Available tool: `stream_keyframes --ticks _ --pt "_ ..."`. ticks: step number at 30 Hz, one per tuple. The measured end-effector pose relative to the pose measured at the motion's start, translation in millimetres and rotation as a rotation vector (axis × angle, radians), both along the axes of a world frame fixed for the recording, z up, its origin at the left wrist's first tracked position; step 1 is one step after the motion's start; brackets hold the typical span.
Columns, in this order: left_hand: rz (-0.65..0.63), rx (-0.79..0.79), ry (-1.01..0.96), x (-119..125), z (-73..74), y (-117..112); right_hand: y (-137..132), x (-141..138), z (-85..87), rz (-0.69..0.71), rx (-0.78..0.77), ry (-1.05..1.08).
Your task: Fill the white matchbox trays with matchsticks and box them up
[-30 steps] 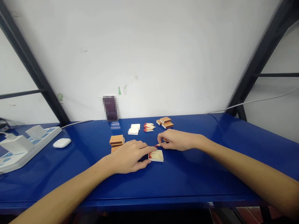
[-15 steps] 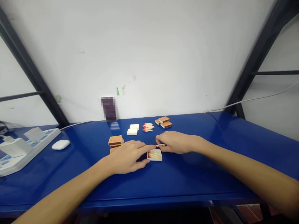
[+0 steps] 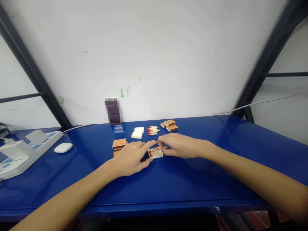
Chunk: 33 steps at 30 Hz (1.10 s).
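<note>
One small white cardboard tray of red-tipped matches lies on the glossy blue worktop. The left hand — fingers loosely curled, forefinger stretched out — touches the tray's far left corner; the right hand pinches a thin wooden match just above it. Stacked brown matchbox sleeves sit just behind the left hand

Glossy blue counter | centre: open white tray of red-tipped matches | beside: stacked orange matchbox sleeves | rear: two empty white trays, loose match pile, orange boxes | left: white oval plastic object
</note>
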<state>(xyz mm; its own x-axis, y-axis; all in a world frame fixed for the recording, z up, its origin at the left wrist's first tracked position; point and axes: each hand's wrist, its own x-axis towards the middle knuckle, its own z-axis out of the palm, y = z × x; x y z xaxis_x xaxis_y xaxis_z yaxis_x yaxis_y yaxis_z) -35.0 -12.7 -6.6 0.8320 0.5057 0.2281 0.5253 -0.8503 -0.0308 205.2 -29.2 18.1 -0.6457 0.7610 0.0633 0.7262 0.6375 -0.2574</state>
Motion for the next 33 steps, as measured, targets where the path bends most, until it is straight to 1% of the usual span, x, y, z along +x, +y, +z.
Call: stream_keyframes --ticks 4,10,14,16,25,33 --pt "-0.030 -0.019 -0.026 0.5 1.8 -0.4 -3.8 -3.0 -2.6 0.030 0.006 -0.017" --pt "-0.036 -0.075 -0.047 1.0 4.4 -2.3 -5.6 -5.9 -4.1 0.046 0.025 -0.020" --pt "-0.038 -0.091 -0.056 0.0 3.8 -2.0 -6.0 -9.8 -4.9 0.053 0.073 -0.061" --pt "-0.040 -0.092 -0.057 -0.4 3.4 -1.6 -6.0 -10.6 -5.0 0.054 0.070 -0.067" --pt "-0.069 -0.068 -0.059 0.4 3.3 -2.1 -3.7 -6.2 -7.6 0.068 0.063 -0.022" --pt "-0.077 -0.089 -0.029 1.8 6.8 -3.8 -2.6 -10.4 -9.6 0.091 0.039 0.044"
